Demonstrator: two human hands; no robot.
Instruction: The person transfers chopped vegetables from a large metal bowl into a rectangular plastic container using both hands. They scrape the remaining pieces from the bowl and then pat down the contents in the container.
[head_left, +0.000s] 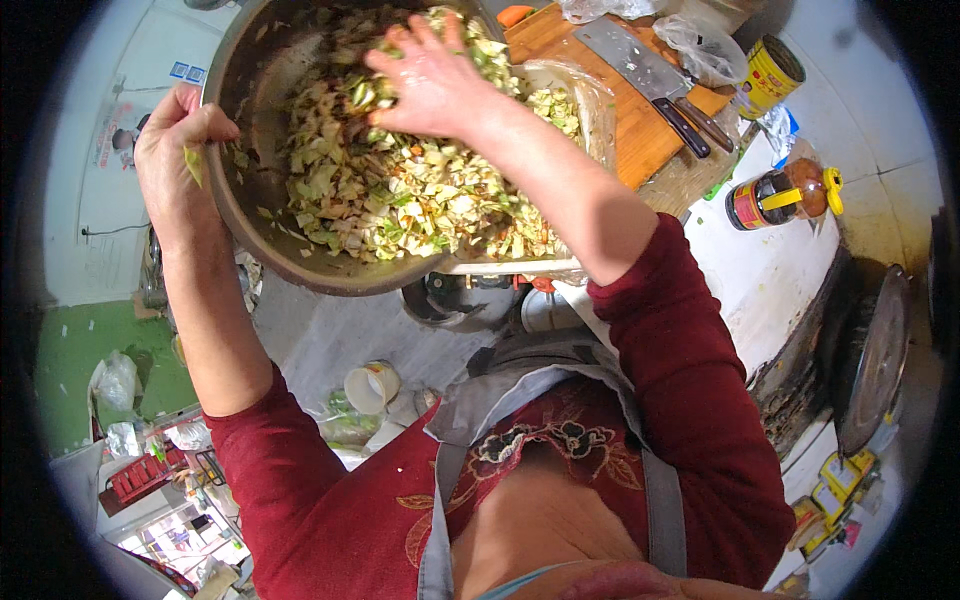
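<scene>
My left hand (174, 161) grips the left rim of a large metal basin (319, 280), thumb over the edge. A scrap of green leaf clings to the back of this hand. Chopped cabbage (405, 214) mixed with orange and brown bits lies in the basin, mostly toward its right side. Over the upper part of this mixture is my right hand (435, 86), fingers spread and touching the pieces, with nothing seen held in it. Beside the basin, partly behind my right forearm, a container lined with clear plastic (598, 112) also holds chopped cabbage (553, 111).
A cleaver (626, 56) and a second wooden-handled knife (709, 124) lie on a wooden cutting board (544, 45). Farther right stand a yellow tin (772, 75) and a dark sauce bottle (772, 196) with a yellow cap. A white tub (373, 386) sits below, left of my apron (525, 390).
</scene>
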